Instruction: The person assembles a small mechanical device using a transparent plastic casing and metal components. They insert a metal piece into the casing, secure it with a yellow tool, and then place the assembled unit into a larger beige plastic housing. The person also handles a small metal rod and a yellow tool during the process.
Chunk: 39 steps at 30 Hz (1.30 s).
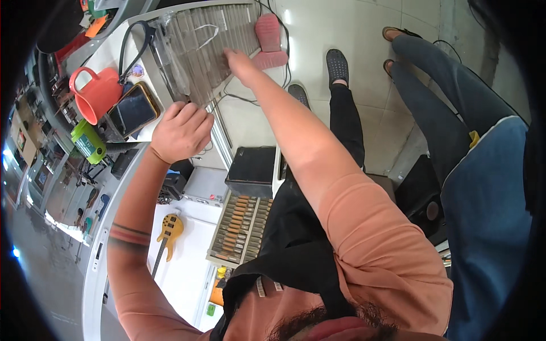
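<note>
Where plastic (193, 54) glares, left hand (181, 132) grip hides.

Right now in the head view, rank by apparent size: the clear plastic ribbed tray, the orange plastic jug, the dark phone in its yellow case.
1. Clear plastic ribbed tray, plainly largest.
2. Orange plastic jug and dark phone in its yellow case look alike; I won't rank them.

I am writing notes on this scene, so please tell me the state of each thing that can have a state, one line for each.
left hand: closed into a fist at the near edge of the ribbed panel
right hand: fingers pressed flat on the panel
ribbed panel: lying flat, wrapped in clear plastic
orange jug: on its side, mouth facing the phone
phone: screen dark, face up
</note>
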Each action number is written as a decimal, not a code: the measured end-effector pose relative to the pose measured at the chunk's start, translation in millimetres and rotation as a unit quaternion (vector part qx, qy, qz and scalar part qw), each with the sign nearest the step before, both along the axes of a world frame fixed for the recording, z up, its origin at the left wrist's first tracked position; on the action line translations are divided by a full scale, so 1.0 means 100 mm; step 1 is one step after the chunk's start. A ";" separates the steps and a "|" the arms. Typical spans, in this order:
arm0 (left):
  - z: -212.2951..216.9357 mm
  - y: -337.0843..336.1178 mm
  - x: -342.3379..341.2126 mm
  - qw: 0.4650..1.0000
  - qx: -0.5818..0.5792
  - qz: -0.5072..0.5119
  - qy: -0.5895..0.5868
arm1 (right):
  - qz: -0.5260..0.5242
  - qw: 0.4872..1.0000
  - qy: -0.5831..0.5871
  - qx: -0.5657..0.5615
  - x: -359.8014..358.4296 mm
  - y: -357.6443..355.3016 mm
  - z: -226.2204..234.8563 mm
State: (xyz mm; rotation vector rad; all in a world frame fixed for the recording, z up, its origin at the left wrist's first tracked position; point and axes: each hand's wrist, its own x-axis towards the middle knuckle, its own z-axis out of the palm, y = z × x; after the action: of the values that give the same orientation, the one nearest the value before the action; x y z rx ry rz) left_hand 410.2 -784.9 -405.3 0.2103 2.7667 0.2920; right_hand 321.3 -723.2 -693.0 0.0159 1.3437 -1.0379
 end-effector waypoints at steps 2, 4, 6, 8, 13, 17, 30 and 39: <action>0.02 -0.02 -0.02 1.000 0.004 0.001 0.004 | -0.017 0.998 0.056 0.022 -0.09 0.15 -0.05; 0.04 -0.02 -0.01 1.000 0.010 0.003 -0.003 | -0.031 0.992 0.114 0.043 -0.34 0.44 -0.08; 0.03 -0.03 0.01 1.000 0.012 0.008 -0.002 | -0.041 0.984 0.156 0.071 -0.72 0.76 0.07; 0.03 -0.02 0.03 1.000 0.015 0.006 -0.002 | -0.064 0.971 0.209 0.096 -1.00 0.98 0.11; 0.02 -0.04 0.04 1.000 0.016 -0.002 -0.009 | -0.067 0.963 0.236 0.115 -1.41 1.30 0.01; 0.02 -0.05 0.02 1.000 0.012 -0.006 -0.007 | -0.049 0.973 0.196 0.110 -1.49 1.33 -0.01; -0.02 -0.02 -0.04 1.000 0.010 0.000 -0.007 | 0.046 0.965 0.245 -0.080 -0.24 0.56 -0.24; -0.02 -0.01 -0.01 1.000 0.010 0.005 -0.010 | 0.050 0.984 0.166 0.031 -0.06 0.06 0.07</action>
State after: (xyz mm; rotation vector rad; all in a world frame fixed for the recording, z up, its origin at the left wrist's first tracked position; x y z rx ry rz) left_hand 409.7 -785.6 -407.4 0.1975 2.7463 0.3214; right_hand 314.8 -717.3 -685.9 -0.1841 1.6603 -0.9404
